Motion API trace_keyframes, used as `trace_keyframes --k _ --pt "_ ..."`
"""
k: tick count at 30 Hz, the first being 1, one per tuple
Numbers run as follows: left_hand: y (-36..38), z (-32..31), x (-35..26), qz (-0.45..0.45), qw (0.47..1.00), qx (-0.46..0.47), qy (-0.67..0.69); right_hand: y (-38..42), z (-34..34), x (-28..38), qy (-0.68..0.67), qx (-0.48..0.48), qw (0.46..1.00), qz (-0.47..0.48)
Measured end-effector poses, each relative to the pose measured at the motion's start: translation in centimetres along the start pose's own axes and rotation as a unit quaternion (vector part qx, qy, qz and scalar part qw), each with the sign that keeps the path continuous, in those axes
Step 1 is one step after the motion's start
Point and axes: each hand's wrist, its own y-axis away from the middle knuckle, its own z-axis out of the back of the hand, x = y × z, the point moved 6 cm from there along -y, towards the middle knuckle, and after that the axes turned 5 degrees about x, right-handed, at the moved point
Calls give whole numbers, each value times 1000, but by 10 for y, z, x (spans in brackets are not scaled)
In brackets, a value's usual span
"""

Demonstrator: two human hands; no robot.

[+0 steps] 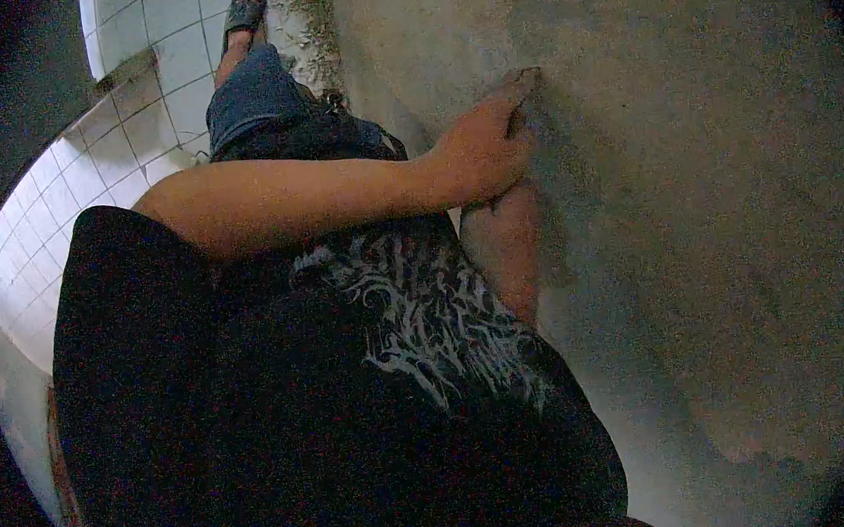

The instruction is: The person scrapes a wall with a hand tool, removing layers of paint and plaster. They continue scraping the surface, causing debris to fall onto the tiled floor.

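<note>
Grey plaster wall (695, 202): rough, mottled surface filling the right side of the view; landmark for all entries.

Left hand (480, 150): flat against the wall, fingers pressed together and extended, fingertips (524, 79) touching the plaster; nothing held. Bare forearm runs back from the wall across the torso.

Right hand (502, 242): just below the left hand, also against the wall; fingers hidden, so grip cannot be told.

Black printed shirt (416, 313): away from the wall, covering the torso.

White tiled floor (134, 128): far from the wall, beyond the denim shorts (250, 94) and sandalled foot (243, 10).
</note>
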Motion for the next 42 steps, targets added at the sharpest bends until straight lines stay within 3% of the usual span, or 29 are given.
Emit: trace_keyframes --k 3,5,9,14,18,24,26,27,29,32,39,41,42 --pt "1 -13 18 68 996 36 39 -6 -6 -21 5 -3 1000 28" --pt "0 -12 29 -39 999 -20 10 -8 -11 -30 2 -4 999 41" --pt "7 -12 4 30 999 16 -25 -9 -12 -38 -9 -3 998 61" --pt "-1 -15 23 -40 998 -37 8 -22 -16 -35 -16 -11 995 98" --pt "3 -15 17 -27 999 -9 -40 -17 -14 -32 -17 -8 995 93" --pt "-3 -8 27 -70 993 -70 -69 -26 -15 -30 -13 -4 995 98" --pt "-2 -9 30 74 995 37 -46 -22 -12 -28 -11 -4 995 96" --pt "-2 -9 27 72 996 32 -48 -20 -11 -28 -18 -5 995 94" --pt "2 -14 17 -40 999 -11 -32 -17 -8 -25 -27 -6 995 92" --pt "-4 -13 31 -70 995 -51 -46 -24 -10 -27 -15 -3 995 100" --pt "-4 -17 25 25 998 47 -22 -25 -10 -29 -14 -2 995 97" --pt "-4 -10 23 -19 997 -65 -35 -24 -13 -31 -1 12 997 82" --pt "1 -13 25 -15 997 -61 -34 -24 -15 -32 11 24 997 70"
